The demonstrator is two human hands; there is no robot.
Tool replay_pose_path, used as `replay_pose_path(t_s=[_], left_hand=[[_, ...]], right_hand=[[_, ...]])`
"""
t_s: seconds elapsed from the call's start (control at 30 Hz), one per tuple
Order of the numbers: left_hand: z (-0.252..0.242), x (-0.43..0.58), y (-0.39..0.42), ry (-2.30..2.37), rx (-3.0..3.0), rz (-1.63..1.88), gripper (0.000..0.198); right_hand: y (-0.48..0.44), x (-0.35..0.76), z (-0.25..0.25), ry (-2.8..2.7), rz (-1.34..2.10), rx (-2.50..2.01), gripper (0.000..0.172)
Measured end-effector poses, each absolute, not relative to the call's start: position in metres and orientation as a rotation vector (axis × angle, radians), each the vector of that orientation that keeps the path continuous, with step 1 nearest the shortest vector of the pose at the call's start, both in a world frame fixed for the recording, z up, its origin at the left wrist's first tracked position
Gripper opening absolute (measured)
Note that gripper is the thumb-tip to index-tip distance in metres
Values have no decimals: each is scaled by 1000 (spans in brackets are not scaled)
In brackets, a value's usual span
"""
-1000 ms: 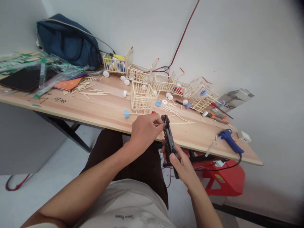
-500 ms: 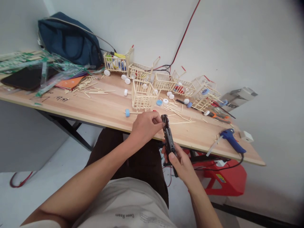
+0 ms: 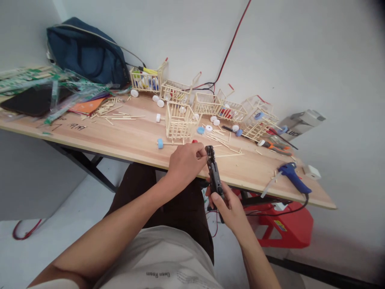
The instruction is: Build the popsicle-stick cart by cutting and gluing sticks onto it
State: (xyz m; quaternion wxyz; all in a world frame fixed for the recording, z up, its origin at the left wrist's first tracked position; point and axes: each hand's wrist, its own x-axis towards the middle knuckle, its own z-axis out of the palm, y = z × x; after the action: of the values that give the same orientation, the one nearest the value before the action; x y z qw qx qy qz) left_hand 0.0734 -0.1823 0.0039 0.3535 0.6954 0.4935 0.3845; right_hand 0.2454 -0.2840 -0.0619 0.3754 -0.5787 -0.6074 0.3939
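Observation:
My right hand is wrapped round the handles of a black wire stripper, its jaws pointing up and away from me over the table's front edge. At those jaws, my left hand has thumb and forefinger pinched together; whatever they hold is too small to make out. Just beyond the left hand stands a small cart of thin wooden sticks, with a blue cap wheel and a red cap near its base.
More stick carts line the wall. Loose sticks and bottle caps lie mid-table. A blue glue gun rests at the right, beside a white cube. Orange-handled pliers lie behind. At left are a blue bag and plastic wrappers.
The left hand has shifted very slightly down at the tool's jaws. Both hands otherwise keep their grip, and the view has moved a little.

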Motion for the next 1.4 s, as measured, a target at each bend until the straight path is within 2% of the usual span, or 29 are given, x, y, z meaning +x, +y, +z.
replay_pose_path(t_s=[0.57,0.83,1.0,1.1,1.23,1.4], left_hand=[[-4,90,-187,1283,2223,1008,15],[-10,115,-148,1116,2257,1121,19],[-28,129,-125,1050,2190,1119,20],[-36,130,-120,999,2173,1151,20],[-40,128,-119,1095,2239,1035,24],[-39,126,-123,1158,2298,916,27]], right_hand=[[-278,247,-38,-1575,811,-1718,38],[-244,271,-17,-1697,701,-1863,45],[-222,283,-10,-1654,797,-1980,54],[-215,291,-2,-1722,625,-2076,53],[-206,304,9,-1733,444,-2150,50],[-201,312,7,-1729,588,-2123,57]])
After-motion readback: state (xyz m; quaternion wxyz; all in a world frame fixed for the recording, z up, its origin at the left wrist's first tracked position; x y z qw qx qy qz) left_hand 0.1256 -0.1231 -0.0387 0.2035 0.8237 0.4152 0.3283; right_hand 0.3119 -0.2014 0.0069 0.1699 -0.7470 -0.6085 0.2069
